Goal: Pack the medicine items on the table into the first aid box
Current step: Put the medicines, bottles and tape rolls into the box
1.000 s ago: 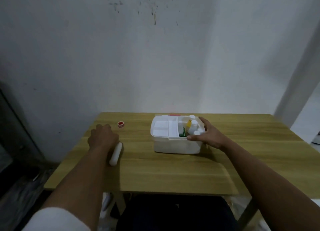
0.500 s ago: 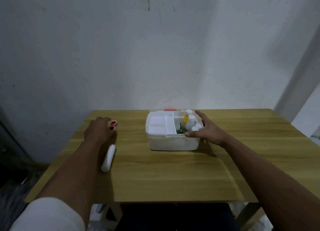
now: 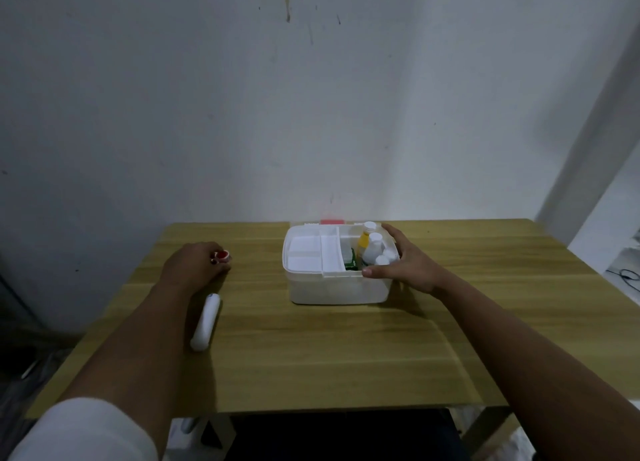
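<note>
The white first aid box [image 3: 336,289] stands open at the table's middle back, with a white tray insert on its left side and several white bottles [image 3: 374,249], one with a yellow label, on its right side. My right hand [image 3: 407,265] grips the box's right rim, thumb on the front edge. A small round red item [image 3: 222,254] sits at the far left of the table, and the fingertips of my left hand [image 3: 194,263] are closed around it. Beside my left forearm, a long white tube [image 3: 206,322] lies on the table.
The wooden table [image 3: 346,349] stands against a pale wall. A red part [image 3: 332,222] shows behind the box's back edge. A dark cable [image 3: 627,277] lies off the table's right side.
My left hand has moved forward from beside the white tube to the small red item and closed on it. My right hand has stayed on the box rim.
</note>
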A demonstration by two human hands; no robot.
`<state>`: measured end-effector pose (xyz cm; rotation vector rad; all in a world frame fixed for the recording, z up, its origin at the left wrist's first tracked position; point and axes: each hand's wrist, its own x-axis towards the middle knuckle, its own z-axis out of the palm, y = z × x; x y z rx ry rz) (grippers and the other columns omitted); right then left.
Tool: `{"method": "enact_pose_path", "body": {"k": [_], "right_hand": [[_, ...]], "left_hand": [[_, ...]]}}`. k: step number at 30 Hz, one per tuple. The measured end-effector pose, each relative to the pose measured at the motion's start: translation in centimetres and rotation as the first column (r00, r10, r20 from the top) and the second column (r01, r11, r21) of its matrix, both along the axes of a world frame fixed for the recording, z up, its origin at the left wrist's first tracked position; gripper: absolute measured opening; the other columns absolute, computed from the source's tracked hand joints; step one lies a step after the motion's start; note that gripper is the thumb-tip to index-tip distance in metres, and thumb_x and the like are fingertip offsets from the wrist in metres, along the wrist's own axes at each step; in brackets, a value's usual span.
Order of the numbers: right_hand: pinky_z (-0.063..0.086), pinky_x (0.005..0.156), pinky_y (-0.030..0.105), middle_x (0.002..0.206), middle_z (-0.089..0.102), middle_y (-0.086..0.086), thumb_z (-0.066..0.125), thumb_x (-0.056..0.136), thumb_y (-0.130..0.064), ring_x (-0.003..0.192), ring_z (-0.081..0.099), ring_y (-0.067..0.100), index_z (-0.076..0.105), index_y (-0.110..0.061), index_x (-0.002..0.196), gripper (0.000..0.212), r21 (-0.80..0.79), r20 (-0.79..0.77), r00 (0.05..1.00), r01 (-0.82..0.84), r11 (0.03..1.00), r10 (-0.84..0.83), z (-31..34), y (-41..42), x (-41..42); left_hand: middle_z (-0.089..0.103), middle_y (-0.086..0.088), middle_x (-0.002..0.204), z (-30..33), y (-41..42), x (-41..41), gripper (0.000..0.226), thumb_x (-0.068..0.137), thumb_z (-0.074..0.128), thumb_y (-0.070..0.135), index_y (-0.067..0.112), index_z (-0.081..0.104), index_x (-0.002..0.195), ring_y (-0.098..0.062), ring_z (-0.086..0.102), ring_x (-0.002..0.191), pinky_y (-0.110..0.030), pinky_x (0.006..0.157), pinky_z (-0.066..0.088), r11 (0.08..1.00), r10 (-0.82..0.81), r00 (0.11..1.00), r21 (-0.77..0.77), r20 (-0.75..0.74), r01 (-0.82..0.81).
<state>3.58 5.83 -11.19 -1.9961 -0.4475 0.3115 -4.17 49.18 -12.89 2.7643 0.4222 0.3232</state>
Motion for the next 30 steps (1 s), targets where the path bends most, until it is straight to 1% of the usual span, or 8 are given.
{"method": "enact_pose_path", "body": {"k": [3,11,15,19,21,24,26,30], "right_hand": [[0.051,0.107,0.044,0.147,0.051,-0.003,0.097,0.047,-0.057,0.128,0.055,0.019,0.018,-0.036,0.161,0.14,0.001,0.002,1.0,-0.003,1.0,0.003,0.1,0.0,-0.2],[0.052,0.107,0.044,0.147,0.05,-0.003,0.098,0.047,-0.057,0.128,0.055,0.02,0.017,-0.036,0.161,0.142,-0.003,-0.008,1.0,0.01,1.0,-0.01,0.1,0.0,-0.4],[0.053,0.106,0.048,0.148,0.05,-0.002,0.099,0.046,-0.058,0.13,0.055,0.022,0.019,-0.037,0.16,0.14,-0.016,-0.01,1.0,0.015,1.0,-0.015,0.0,0.0,-0.6],[0.051,0.108,0.046,0.15,0.048,-0.003,0.099,0.046,-0.058,0.132,0.053,0.02,0.02,-0.036,0.16,0.14,-0.024,-0.009,1.0,0.028,0.999,-0.028,0.3,0.0,-0.9],[0.051,0.108,0.044,0.148,0.05,-0.003,0.099,0.048,-0.055,0.13,0.055,0.018,0.021,-0.034,0.16,0.138,-0.021,-0.017,1.0,0.023,1.0,-0.023,0.5,0.0,-1.0],[0.052,0.107,0.044,0.146,0.053,-0.004,0.1,0.05,-0.054,0.128,0.057,0.016,0.023,-0.032,0.16,0.136,-0.021,-0.019,1.0,0.019,1.0,-0.019,0.8,0.1,-1.1],[0.052,0.107,0.044,0.145,0.054,-0.005,0.1,0.049,-0.056,0.127,0.058,0.016,0.024,-0.033,0.159,0.136,-0.022,-0.016,1.0,0.024,0.999,-0.025,1.0,0.1,-1.2],[0.052,0.107,0.044,0.143,0.054,-0.004,0.098,0.05,-0.056,0.127,0.058,0.019,0.023,-0.03,0.16,0.135,-0.026,-0.013,1.0,0.026,0.999,-0.027,1.3,0.1,-1.5]], "left_hand": [[0.074,0.005,0.105,0.0,-0.1,-0.7,0.027,0.086,0.078,0.049,0.036,0.074,0.108,-0.02,0.067,0.097,-0.037,0.08,0.056,1.0,0.02,1.0,0.001,0.001,-0.02],[0.074,0.001,0.106,-0.4,-1.4,-1.3,0.02,0.095,0.066,0.049,0.033,0.072,0.106,-0.023,0.066,0.094,-0.034,0.072,0.048,0.994,0.087,0.994,0.052,0.067,-0.091],[0.074,-0.001,0.122,0.1,-2.4,-1.8,0.037,0.095,0.068,0.045,0.031,0.07,0.13,-0.027,0.067,0.112,-0.035,0.079,0.047,0.997,0.056,0.996,0.047,0.065,-0.06],[0.078,0.003,0.109,2.6,-5.4,-1.5,0.028,0.095,0.07,0.047,0.03,0.077,0.115,-0.02,0.071,0.093,-0.037,0.078,0.056,0.998,0.028,0.975,-0.059,0.219,-0.015],[0.078,0.008,0.106,4.9,-7.7,-0.9,0.033,0.092,0.073,0.05,0.029,0.076,0.117,-0.013,0.073,0.084,-0.039,0.079,0.06,0.982,0.001,0.95,-0.182,0.312,0.059],[0.077,0.008,0.105,7.6,-11.7,-0.2,0.036,0.09,0.08,0.042,0.024,0.076,0.121,-0.01,0.075,0.069,-0.04,0.077,0.063,0.919,-0.103,0.927,-0.322,0.361,0.228],[0.077,0.007,0.106,8.2,-14.3,-0.4,0.037,0.089,0.081,0.039,0.023,0.076,0.121,-0.012,0.075,0.069,-0.039,0.075,0.063,0.905,-0.217,0.918,-0.283,0.333,0.317],[0.077,0.008,0.108,7.5,-16.7,-0.9,0.025,0.091,0.077,0.039,0.026,0.077,0.112,-0.015,0.069,0.091,-0.034,0.078,0.057,0.944,-0.329,0.926,0.022,0.188,0.331]]}}
